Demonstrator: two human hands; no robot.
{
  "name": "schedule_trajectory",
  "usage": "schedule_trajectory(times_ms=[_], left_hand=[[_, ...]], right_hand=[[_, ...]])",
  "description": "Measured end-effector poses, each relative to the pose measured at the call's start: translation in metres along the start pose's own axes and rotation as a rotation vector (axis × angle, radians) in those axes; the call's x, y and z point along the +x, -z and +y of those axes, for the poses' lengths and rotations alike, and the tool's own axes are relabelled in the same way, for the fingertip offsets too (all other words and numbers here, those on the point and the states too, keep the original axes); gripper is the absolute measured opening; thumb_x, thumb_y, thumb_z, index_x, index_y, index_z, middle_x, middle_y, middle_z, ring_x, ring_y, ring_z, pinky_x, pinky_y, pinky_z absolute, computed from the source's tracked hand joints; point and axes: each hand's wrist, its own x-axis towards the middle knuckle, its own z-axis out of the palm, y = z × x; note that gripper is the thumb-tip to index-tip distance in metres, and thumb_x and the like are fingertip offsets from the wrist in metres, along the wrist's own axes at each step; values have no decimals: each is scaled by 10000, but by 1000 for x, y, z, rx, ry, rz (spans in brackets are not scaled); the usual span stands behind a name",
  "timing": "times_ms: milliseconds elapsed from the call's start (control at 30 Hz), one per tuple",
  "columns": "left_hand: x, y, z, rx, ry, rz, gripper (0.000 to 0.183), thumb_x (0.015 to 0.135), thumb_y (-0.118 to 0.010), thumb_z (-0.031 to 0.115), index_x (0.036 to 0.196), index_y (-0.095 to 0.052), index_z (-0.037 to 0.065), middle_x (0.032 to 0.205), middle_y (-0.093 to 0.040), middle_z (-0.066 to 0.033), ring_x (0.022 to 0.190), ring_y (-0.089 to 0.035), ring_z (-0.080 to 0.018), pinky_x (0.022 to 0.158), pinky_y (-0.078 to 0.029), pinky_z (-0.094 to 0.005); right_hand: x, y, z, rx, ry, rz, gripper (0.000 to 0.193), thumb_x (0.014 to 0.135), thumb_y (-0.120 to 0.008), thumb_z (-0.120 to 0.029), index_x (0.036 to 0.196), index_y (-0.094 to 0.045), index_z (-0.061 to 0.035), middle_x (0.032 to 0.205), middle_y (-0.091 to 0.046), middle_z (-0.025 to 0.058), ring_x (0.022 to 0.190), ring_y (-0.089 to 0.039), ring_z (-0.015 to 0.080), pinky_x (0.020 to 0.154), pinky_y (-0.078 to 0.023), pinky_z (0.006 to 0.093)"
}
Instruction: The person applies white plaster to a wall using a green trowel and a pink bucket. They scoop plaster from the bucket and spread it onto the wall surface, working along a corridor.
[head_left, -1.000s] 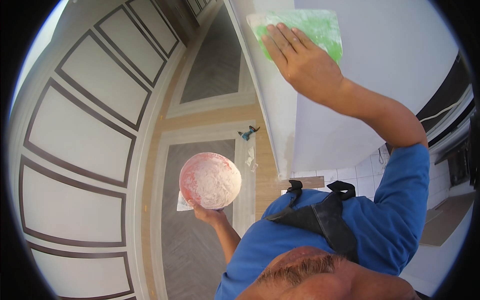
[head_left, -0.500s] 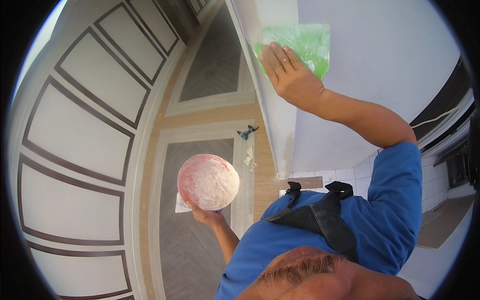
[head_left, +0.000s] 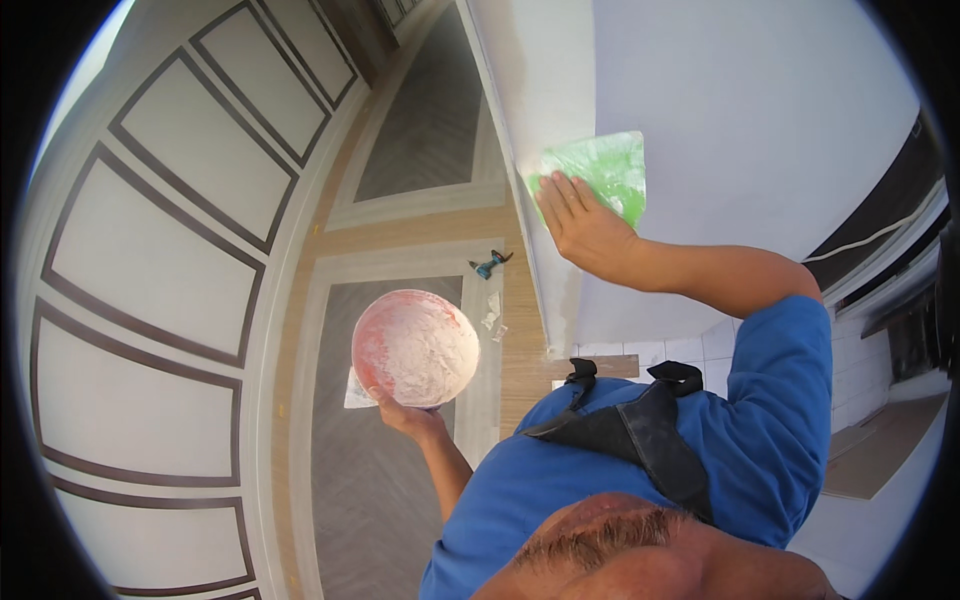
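My right hand presses a green plastic putty spreader against the wall, near its outer corner. Its fingers lie along the blade, which is smeared with white. Lower and to the left, my left hand grips a pink bowl by its near side. Pale, pinkish-white putty coats the inside of the bowl. A flat white piece sticks out beside the left fingers, mostly hidden under the bowl; I cannot tell whether that hand holds it too.
On the floor beyond the bowl lies a blue and black cordless drill, with white scraps near it. A wall with dark-framed panels runs along the left. A brown board lies at the right, and a white cable hangs there.
My right hand and the spreader have slid down the wall toward me. The left hand still holds the bowl, almost in the same place.
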Motion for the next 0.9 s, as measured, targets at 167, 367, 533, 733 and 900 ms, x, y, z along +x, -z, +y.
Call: schedule_trajectory(times_ms=[167, 367, 533, 733, 900], left_hand=[[-5, -7, -1, 10, -32, 138, 822, 1006, -518, 550, 1512, -366, -80, 1487, -448, -281, 1285, -571, -427, 976, -589, -541], [-2, -6, -3, 10, -58, 116, 818, 1008, -516, 546, 1511, -365, -81, 1475, -458, -286, 1269, -583, -431, 961, -600, -539], [-4, -6, -4, 10, -86, 118, 812, 1014, -505, 550, 1507, -374, -82, 1461, -476, -285, 1269, -584, -425, 962, -602, -527], [-4, -15, 1, 27, -80, 165, 800, 1022, -489, 545, 1501, -384, -87, 1461, -481, -280, 1260, -592, -424, 969, -599, -528], [-6, -20, 7, 58, -38, 208, 798, 1023, -490, 541, 1502, -380, -88, 1460, -484, -278, 1256, -595, -425, 970, -597, -529]], right_hand=[[6, 39, 56, 60, -140, 144, 537, 903, -577, -106, 1390, -532, 118, 1426, -555, 306, 1334, -551, 423, 1142, -420, 486], [47, 56, 126, -210, -258, 443, 493, 894, -614, -112, 1359, -587, 51, 1409, -595, 239, 1313, -587, 351, 1141, -438, 440], [62, 77, 131, -201, -189, 411, 431, 926, -569, -50, 1321, -574, 122, 1364, -606, 295, 1291, -608, 358, 1120, -471, 419], [65, 38, 122, -188, -214, 371, 514, 887, -608, -88, 1377, -571, 62, 1440, -573, 240, 1348, -558, 360, 1154, -418, 449], [41, 12, 77, -107, -171, 268, 541, 886, -595, -132, 1377, -568, 93, 1438, -565, 271, 1346, -543, 422, 1153, -397, 508]])
